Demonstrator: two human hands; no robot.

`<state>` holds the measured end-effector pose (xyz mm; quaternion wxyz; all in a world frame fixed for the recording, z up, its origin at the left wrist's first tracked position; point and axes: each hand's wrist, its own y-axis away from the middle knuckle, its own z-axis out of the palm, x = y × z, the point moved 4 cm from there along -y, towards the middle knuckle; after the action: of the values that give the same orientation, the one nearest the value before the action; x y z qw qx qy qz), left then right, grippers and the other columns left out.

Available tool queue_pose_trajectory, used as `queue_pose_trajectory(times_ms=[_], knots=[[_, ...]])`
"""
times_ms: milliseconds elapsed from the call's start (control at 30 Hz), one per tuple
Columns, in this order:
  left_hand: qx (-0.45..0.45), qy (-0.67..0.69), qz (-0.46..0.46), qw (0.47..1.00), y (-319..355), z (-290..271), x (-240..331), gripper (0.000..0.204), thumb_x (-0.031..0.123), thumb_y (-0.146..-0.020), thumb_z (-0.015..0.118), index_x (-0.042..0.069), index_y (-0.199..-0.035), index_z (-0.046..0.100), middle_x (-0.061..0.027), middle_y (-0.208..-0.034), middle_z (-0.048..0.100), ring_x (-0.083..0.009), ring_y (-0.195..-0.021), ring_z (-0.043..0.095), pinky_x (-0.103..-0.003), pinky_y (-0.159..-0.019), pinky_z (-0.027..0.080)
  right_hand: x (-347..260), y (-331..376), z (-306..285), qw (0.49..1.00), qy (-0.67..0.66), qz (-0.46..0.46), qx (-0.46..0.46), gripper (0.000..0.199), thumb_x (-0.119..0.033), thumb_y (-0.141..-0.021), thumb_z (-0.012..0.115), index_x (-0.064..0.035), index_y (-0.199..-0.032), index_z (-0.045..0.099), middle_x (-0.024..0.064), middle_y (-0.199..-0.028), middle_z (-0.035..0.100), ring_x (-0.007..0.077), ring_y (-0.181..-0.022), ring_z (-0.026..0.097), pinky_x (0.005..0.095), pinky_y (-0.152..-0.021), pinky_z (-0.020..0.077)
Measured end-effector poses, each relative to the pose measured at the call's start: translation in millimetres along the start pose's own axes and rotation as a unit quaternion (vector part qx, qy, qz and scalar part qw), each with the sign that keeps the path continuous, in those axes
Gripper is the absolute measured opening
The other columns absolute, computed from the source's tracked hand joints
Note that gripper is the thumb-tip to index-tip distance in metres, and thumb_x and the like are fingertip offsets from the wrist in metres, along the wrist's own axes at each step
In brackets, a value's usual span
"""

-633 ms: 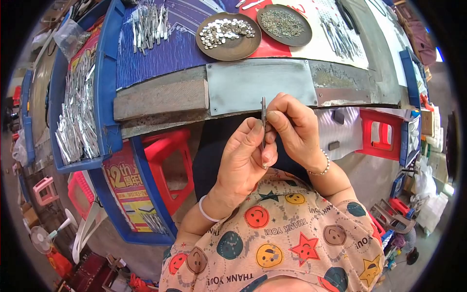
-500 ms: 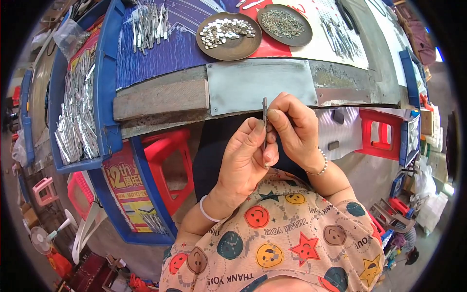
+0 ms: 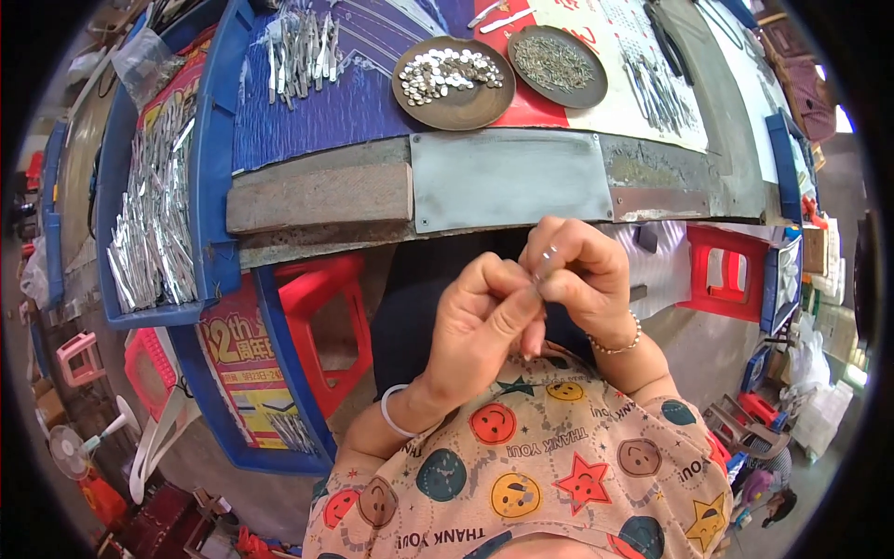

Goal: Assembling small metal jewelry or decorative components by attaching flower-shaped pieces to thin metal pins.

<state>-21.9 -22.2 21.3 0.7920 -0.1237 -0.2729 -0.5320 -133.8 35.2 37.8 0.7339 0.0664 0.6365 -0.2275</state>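
Observation:
My left hand and my right hand meet in front of my body, just short of the bench edge. Thumbs and fingers of both are closed in a pinch on a slim metal piece, which is mostly covered by the fingertips. Only small shiny bits of it show, so its kind is unclear. Beyond the hands, a grey metal plate is fixed at the bench edge. A round brown dish of small silvery discs stands behind it, beside a second dish of small metal pins.
Left of the plate lies a wooden block. A blue bin at the left holds many slim metal pieces. More lie in a bunch on the blue sheet and in another at the right. Red stools stand below the bench.
The slim metal piece pointed up between my hands before; now it is turned and mostly behind the fingers. Both hands have come lower and nearer my body. The view has shifted slightly.

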Motion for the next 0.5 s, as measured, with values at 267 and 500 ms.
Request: queue_pose_trajectory(times_ms=[267,500], knots=[[0.047,0.081,-0.071,0.993,1,0,-5,0.014,0.017,-0.096,0.052,0.005,-0.09,0.049,-0.004,-0.079,0.055,-0.0091,-0.058,0.052,-0.02,-0.05,0.041,-20,9,11,0.96,0.269,-0.048,0.059,0.008,0.0,-0.083,0.06,0.0012,-0.081,0.052,0.0094,-0.073,0.053,0.0195,-0.061,0.051,0.0281,-0.056,0.0434],[0.047,0.071,-0.086,0.993,6,3,-7,0.013,0.017,-0.096,0.052,0.005,-0.091,0.049,-0.0031,-0.078,0.055,-0.0086,-0.059,0.052,-0.019,-0.052,0.041,-34,8,19,0.922,0.363,-0.129,0.048,0.009,0.008,-0.074,0.057,0.0023,-0.08,0.053,0.0126,-0.07,0.055,0.0243,-0.057,0.052,0.0313,-0.051,0.0444]])
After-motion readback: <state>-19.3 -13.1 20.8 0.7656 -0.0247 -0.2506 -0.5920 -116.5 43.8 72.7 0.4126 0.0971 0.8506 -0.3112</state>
